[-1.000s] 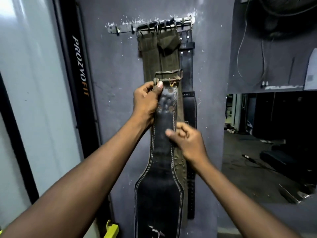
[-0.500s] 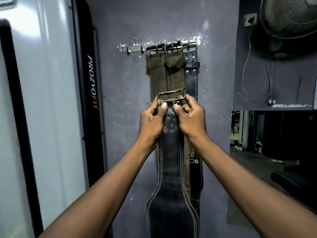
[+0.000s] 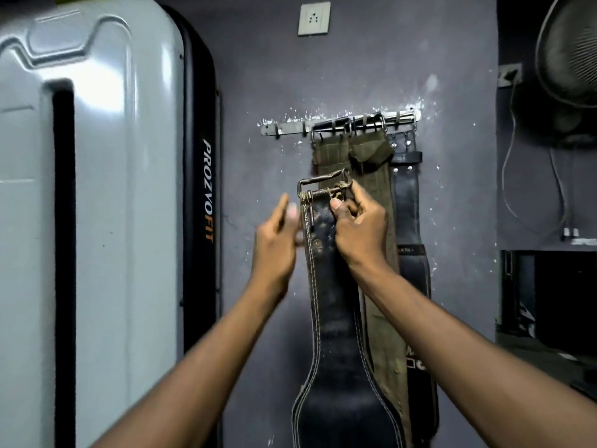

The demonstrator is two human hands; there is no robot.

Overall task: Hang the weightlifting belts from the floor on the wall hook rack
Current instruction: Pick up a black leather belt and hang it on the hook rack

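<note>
A black leather weightlifting belt with white stitching hangs down in front of the wall, its metal buckle at the top, below the hook rack. My right hand grips the belt's top end just under the buckle. My left hand is beside the belt's left edge, fingers apart, blurred, holding nothing. On the rack hang two olive canvas belts and a black leather belt at the right. The rack's left hooks are bare.
A tall grey and black machine housing marked PROZVOFIT stands close on the left. A wall socket sits above the rack. A fan and hanging cables are at the upper right, with a dark opening below.
My left hand has let go of the belt's top and moved off to the left. My right hand keeps its grip, and the buckle is raised closer to the rack. The view has tilted upward.
</note>
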